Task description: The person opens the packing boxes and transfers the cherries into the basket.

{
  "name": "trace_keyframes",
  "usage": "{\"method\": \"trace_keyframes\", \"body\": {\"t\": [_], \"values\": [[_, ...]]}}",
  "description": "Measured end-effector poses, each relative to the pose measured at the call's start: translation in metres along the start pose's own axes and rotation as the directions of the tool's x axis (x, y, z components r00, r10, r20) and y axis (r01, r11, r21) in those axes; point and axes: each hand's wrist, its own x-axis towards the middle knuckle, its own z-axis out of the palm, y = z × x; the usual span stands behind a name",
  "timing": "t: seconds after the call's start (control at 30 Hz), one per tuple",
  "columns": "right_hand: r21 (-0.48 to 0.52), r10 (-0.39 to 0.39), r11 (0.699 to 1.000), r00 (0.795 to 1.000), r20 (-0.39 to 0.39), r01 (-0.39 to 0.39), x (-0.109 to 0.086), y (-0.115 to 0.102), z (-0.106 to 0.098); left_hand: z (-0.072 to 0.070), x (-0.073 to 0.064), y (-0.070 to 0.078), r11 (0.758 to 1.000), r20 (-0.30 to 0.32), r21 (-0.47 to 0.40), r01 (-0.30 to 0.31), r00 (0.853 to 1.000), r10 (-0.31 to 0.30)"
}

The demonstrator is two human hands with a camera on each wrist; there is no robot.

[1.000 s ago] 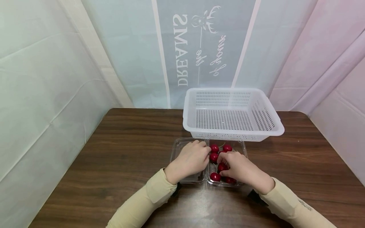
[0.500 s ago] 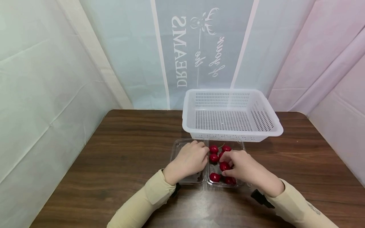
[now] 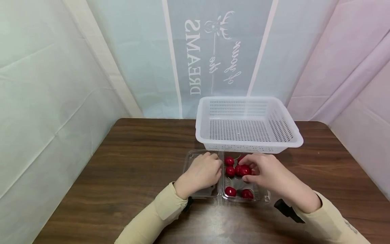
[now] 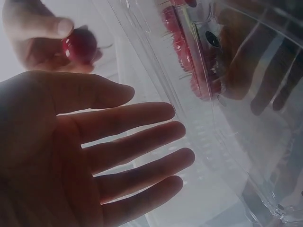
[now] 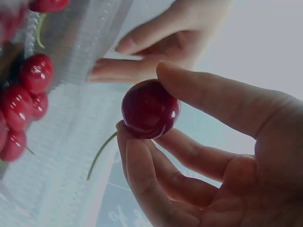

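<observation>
My right hand (image 3: 268,171) pinches a dark red cherry (image 5: 149,109) between thumb and fingertips, its green stem (image 5: 100,156) hanging free. In the head view it holds this cherry over the right half of a hinged clear plastic clamshell box (image 3: 239,184). Several more cherries lie in that half, two of them, a left one (image 3: 230,191) and a right one (image 3: 247,194), at the near edge. My left hand (image 3: 201,173) is over the left half, fingertips by the middle fold. The left wrist view shows its fingers (image 4: 137,113) straight and spread beside the clear plastic.
A white perforated plastic basket (image 3: 250,141) stands right behind the clamshell on the dark wooden table (image 3: 137,162). Pale cloth (image 3: 152,51) hangs behind the table and along both sides.
My right hand has lifted a cherry from the near part of the box and moved it up and slightly right. The left hand has stayed nearly still.
</observation>
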Motion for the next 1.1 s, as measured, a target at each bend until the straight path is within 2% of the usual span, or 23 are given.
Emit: {"method": "trace_keyframes", "body": {"t": [0.13,0.33,0.47,0.73,0.9,1.1], "values": [[-0.013,-0.03,0.999,0.999,-0.03,0.03,0.004,-0.004,-0.008,0.0,-0.002,0.0,1.0,-0.004,-0.002,-0.003,1.0,0.003],[-0.047,-0.035,0.998,0.998,-0.044,0.033,0.012,-0.008,-0.021,0.002,-0.007,-0.002,1.0,-0.042,0.012,-0.016,0.999,0.017],[-0.057,-0.009,0.998,0.999,-0.042,0.007,0.017,-0.008,-0.029,0.002,-0.011,-0.001,0.999,-0.066,0.02,-0.026,0.997,0.028],[-0.043,0.042,0.998,0.998,-0.038,-0.044,0.027,-0.004,-0.04,0.003,-0.017,-0.001,0.998,-0.069,0.038,-0.043,0.997,0.045],[-0.028,0.009,1.0,0.999,-0.045,-0.011,0.036,0.0,-0.044,0.005,-0.02,-0.001,0.997,-0.081,0.045,-0.056,0.995,0.06],[-0.071,-0.009,0.997,0.998,-0.055,0.005,0.047,0.006,-0.046,0.005,-0.023,-0.001,0.996,-0.084,0.044,-0.075,0.993,0.078]]}}
